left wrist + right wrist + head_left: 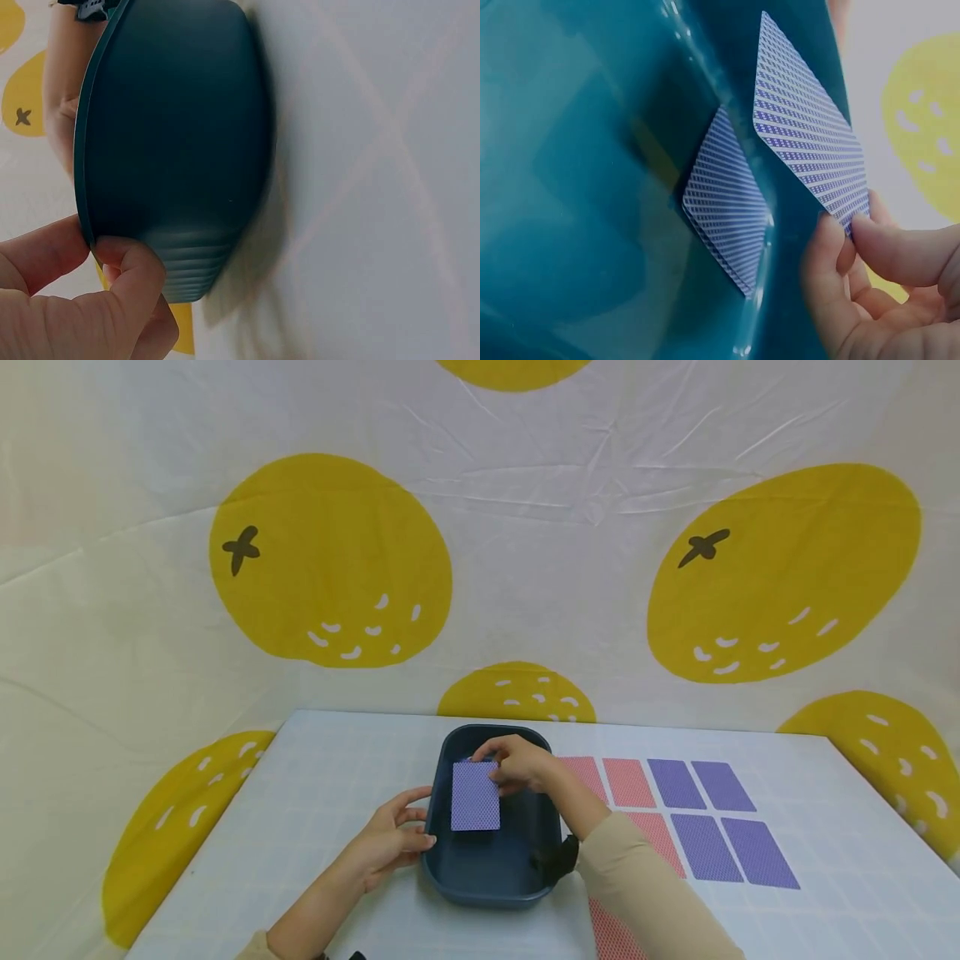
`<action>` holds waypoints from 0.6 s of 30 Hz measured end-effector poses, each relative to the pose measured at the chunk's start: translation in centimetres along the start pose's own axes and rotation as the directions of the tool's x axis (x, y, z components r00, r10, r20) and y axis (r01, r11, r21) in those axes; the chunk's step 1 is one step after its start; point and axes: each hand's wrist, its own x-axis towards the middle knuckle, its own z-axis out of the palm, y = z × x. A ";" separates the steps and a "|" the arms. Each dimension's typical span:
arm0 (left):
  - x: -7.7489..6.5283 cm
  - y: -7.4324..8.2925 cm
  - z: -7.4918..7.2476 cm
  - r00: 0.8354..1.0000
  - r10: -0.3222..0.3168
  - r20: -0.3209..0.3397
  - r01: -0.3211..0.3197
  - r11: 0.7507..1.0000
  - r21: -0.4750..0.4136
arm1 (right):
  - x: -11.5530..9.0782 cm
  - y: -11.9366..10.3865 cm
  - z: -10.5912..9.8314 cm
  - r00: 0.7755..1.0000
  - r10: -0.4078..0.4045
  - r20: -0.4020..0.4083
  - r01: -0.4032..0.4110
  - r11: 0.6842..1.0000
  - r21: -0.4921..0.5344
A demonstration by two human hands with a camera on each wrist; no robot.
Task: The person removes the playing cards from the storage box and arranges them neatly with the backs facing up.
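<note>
A dark teal plastic tub (495,872) sits on the table in the middle of the head view. My left hand (386,839) pinches the tub's left rim between thumb and fingers, as the left wrist view shows close up. Over the tub's inside, my right hand (521,762) holds a blue-backed playing card (476,802) by a corner. The right wrist view shows this held card (806,124) raised above the tub floor, back facing up. Below it, a small stack of blue-backed cards (727,206) lies in the tub against the wall.
Right of the tub, blue-backed cards (707,847) and red-backed cards (628,782) lie in rows on the pale table (315,760). Another red card (615,935) shows near the front, partly under my right sleeve (652,885). A fruit-printed cloth (540,568) hangs behind.
</note>
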 end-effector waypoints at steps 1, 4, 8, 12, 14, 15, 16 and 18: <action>0.0 0.0 0.0 1.000 0.000 0.000 0.000 1.000 0.000 | -0.2 -0.1 -0.2 1.000 -0.004 0.004 0.004 1.000 0.009; 0.0 0.0 0.0 1.000 0.002 0.003 -0.002 1.000 -0.002 | -0.6 -0.2 -0.6 0.999 -0.027 0.019 0.026 0.999 0.035; 0.1 0.0 0.1 1.000 0.007 0.007 -0.007 1.000 -0.007 | -1.2 -0.4 -1.4 0.997 -0.061 0.043 0.058 0.996 0.064; 0.1 0.0 0.0 1.000 0.014 0.014 -0.014 1.000 -0.007 | -2.0 -0.8 -2.2 0.995 -0.074 0.064 0.070 0.995 0.070; 0.0 0.0 -0.1 1.000 0.018 0.017 -0.018 1.000 -0.010 | -2.4 -0.9 -2.7 0.995 -0.074 0.072 0.069 0.995 0.073; -0.1 0.0 -0.1 1.000 0.018 0.017 -0.018 1.000 -0.011 | -2.6 -0.9 -2.9 0.994 -0.074 0.076 0.068 0.995 0.074; -0.1 0.0 -0.2 1.000 0.019 0.018 -0.019 1.000 -0.012 | -2.7 -0.8 -3.1 0.993 -0.080 0.082 0.074 0.995 0.074; -0.1 0.0 -0.2 1.000 0.019 0.022 -0.019 1.000 -0.015 | -3.0 -0.6 -3.6 0.993 -0.077 0.087 0.071 0.995 0.072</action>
